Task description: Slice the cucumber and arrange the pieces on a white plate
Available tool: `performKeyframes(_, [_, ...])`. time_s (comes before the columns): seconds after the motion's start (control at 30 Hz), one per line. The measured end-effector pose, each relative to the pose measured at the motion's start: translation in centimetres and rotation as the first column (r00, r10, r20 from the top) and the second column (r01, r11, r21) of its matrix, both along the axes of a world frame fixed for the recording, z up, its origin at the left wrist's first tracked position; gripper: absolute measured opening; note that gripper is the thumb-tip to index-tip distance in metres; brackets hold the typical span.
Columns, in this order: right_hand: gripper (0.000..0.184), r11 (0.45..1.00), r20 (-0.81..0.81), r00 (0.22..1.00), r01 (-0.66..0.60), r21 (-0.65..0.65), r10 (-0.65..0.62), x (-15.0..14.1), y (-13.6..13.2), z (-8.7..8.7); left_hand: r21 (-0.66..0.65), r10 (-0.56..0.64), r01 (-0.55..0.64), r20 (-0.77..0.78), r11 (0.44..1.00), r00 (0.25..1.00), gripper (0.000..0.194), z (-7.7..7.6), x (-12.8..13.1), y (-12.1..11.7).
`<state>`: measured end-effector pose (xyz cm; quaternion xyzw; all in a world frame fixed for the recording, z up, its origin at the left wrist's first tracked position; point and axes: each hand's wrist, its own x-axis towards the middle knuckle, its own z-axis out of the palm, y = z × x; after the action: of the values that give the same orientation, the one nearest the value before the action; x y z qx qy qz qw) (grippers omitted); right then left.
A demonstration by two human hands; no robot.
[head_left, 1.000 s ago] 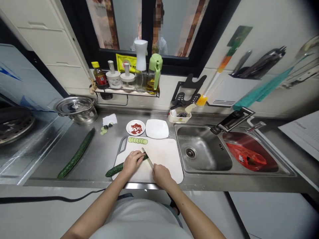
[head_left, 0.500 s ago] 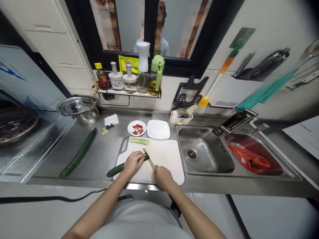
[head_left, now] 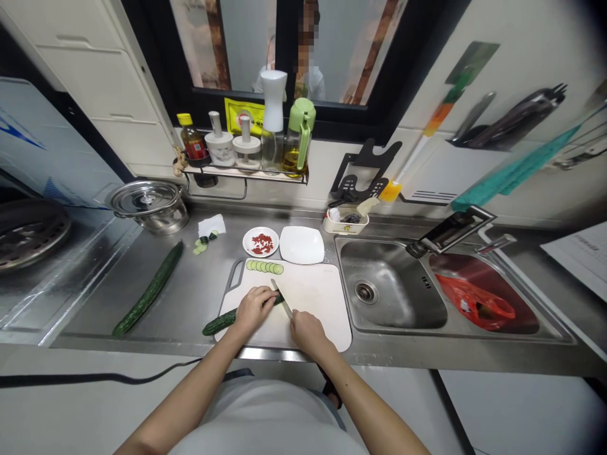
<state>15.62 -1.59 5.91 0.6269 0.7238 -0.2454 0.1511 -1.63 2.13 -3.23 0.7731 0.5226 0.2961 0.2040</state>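
My left hand (head_left: 255, 308) is closed over a dark green cucumber (head_left: 220, 322) that lies aslant on the white cutting board (head_left: 317, 297). In my right hand (head_left: 308, 330) is a knife (head_left: 282, 298), its narrow blade at the cucumber's right end, close to my left fingertips. A row of thin cucumber slices (head_left: 264, 267) lies along the board's upper left edge. Just beyond the board stand a small plate with red bits (head_left: 261, 242) and a white square plate (head_left: 301, 244). My fingers hide the middle of the cucumber.
A whole cucumber (head_left: 148, 291) lies on the steel counter at left, with cucumber scraps (head_left: 202, 245) beside a white tissue (head_left: 212, 225). A lidded pot (head_left: 150, 205) stands behind. To the right is a double sink (head_left: 393, 284) holding a red plastic bag (head_left: 474, 304). Bottles line a wall rack (head_left: 246, 170).
My view has shifted slightly. The knife blade makes small movements at the cucumber's end, while my left hand stays on the cucumber and the slices stay in their row.
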Motion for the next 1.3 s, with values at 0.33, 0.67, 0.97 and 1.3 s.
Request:
performKeyframes(0.33, [0.033,0.999,-0.023,1.0,-0.008,0.049,0.009,-0.3,0.3,-0.9,0.002,0.002,-0.002,-0.003,1.0,1.0,0.022,-0.2,-0.1,0.1])
performKeyframes(0.67, [0.033,0.996,-0.012,0.999,0.046,0.071,-0.045,-1.2,0.5,-1.4,-0.002,0.003,-0.003,-0.021,1.0,1.0,0.023,-0.4,0.0,0.1])
performKeyframes(0.97, [0.037,0.996,0.015,0.999,0.039,0.075,-0.04,0.3,-1.7,-2.1,-0.016,0.029,-0.029,-0.005,0.999,1.0,0.022,0.7,0.3,-0.3])
performKeyframes(1.3, [0.037,0.997,0.033,0.998,0.05,0.05,-0.052,0.5,-2.3,-1.7,-0.024,0.048,-0.048,-0.01,0.999,0.999,0.023,1.0,0.5,-0.3])
